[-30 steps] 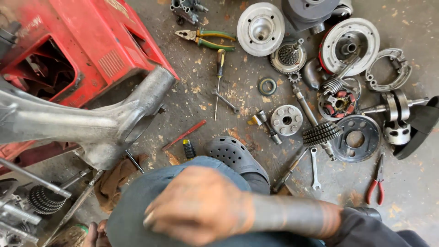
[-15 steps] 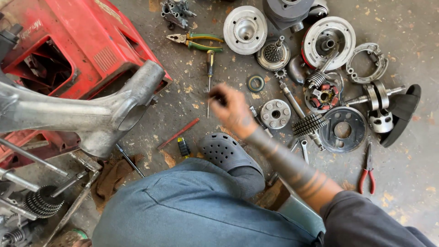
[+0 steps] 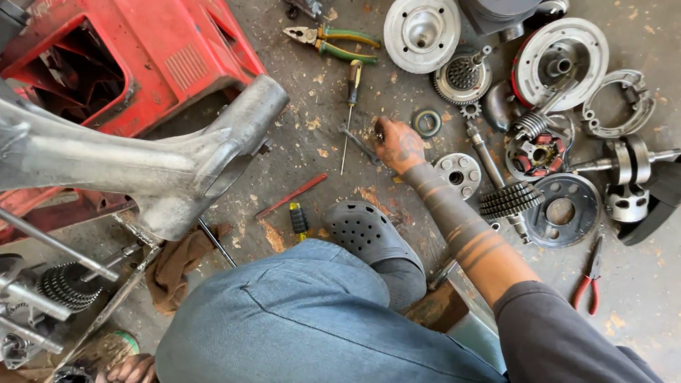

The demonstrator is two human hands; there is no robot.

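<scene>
My right hand (image 3: 396,144) reaches out over the concrete floor with the forearm stretched from the lower right. Its fingers are closed around a small dark metal part (image 3: 379,132) at the fingertips. A small spanner (image 3: 357,144) lies just left of the hand and a thin screwdriver (image 3: 349,106) lies beyond that. A dark ring seal (image 3: 427,122) sits just past the knuckles, and a round holed flange (image 3: 458,172) lies beside the wrist. My left hand (image 3: 131,369) shows only its fingers at the bottom left edge, next to a round tin (image 3: 106,347).
A red scooter body (image 3: 142,50) and a grey metal casting (image 3: 163,163) fill the left. Green-handled pliers (image 3: 333,42), a brake drum (image 3: 560,67), brake shoes (image 3: 617,106), a crankshaft (image 3: 631,167), gears and red pliers (image 3: 589,276) lie scattered right. My grey clog (image 3: 362,230) stands mid-floor.
My right hand moved from close over my knee out to the floor beside the screwdriver and spanner, and its fingers closed on a small dark part.
</scene>
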